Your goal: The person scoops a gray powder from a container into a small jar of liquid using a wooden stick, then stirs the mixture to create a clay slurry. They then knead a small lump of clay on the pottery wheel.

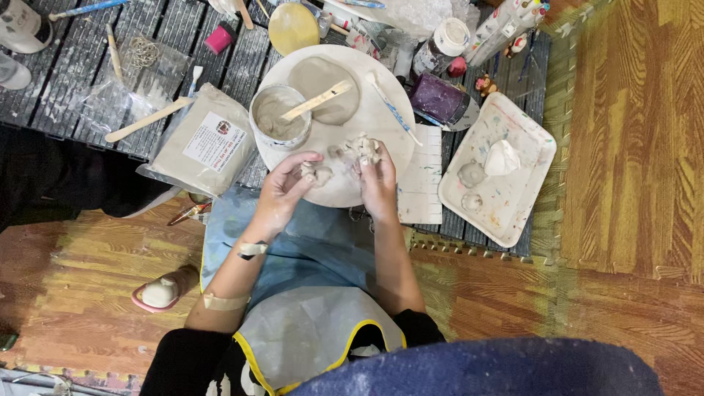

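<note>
Clay, a pale grey lumpy figure [361, 149], sits at the near edge of a round white work board [381, 103] and is gripped by the right hand [378, 183], whose fingers curl up around its lower side and press against it. The left hand [282, 192] lies just beside it, thumb and fingertips pinched on a smaller grey clay lump [317, 174] that rests on the board's rim. Both hands are smeared with clay, and strips of tan tape wrap the left wrist and forearm.

On the same board stands a round tub of wet grey slip [279, 117] with a flat wooden stick [317, 100] lying across its rim and over a flattened grey clay disc [323, 88] behind it. A thin blue-and-white tool [392, 110] lies on the board's right part. Left of the board is a grey block of clay in a clear plastic bag [202, 143], with a long wooden spatula [147, 121] near its far corner. To the right, a white rectangular tray flecked with paint [524, 198] holds a crumpled white lump [502, 158]. Everything rests on a dark slatted mat [66, 88] over a wooden floor [631, 147]. A blue apron with yellow trim [315, 257] covers the person's lap.
</note>
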